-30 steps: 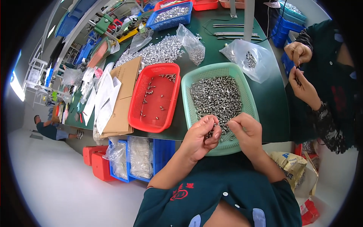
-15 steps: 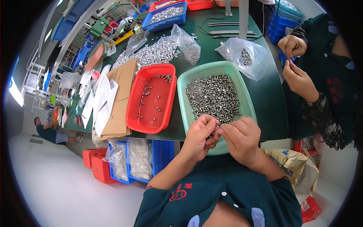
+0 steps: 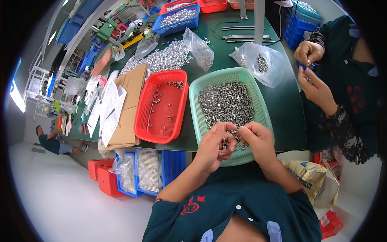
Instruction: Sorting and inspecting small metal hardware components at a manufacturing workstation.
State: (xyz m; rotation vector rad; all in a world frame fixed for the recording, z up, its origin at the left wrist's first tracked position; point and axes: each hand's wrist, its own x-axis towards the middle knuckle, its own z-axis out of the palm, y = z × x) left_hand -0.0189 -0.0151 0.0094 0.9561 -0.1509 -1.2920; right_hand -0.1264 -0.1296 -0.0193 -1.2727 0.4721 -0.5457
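A pale green plastic basket (image 3: 264, 105) stands in front of me, holding a heap of small cylindrical metal parts (image 3: 226, 101). Over its near end, my left hand (image 3: 214, 146) is closed with several of these metal parts in its curled fingers. My right hand (image 3: 258, 140) pinches close beside the left fingertips; whatever is between its thumb and finger is too small to make out. Left of the green basket lies a red plastic basket (image 3: 139, 117) with a few similar parts scattered on its bottom.
Cardboard (image 3: 128, 111) and papers (image 3: 112, 107) lie left of the red basket. Beyond are a pile of shiny metal parts (image 3: 167, 56), clear bags (image 3: 199, 50) and a blue basket (image 3: 177, 25). A co-worker's hands (image 3: 314, 74) work at the right. A bag of parts (image 3: 274, 74) sits behind the green basket.
My hands have parted slightly, and metal parts now show in my left fingers. My right hand has turned a little. The co-worker's hands have shifted slightly.
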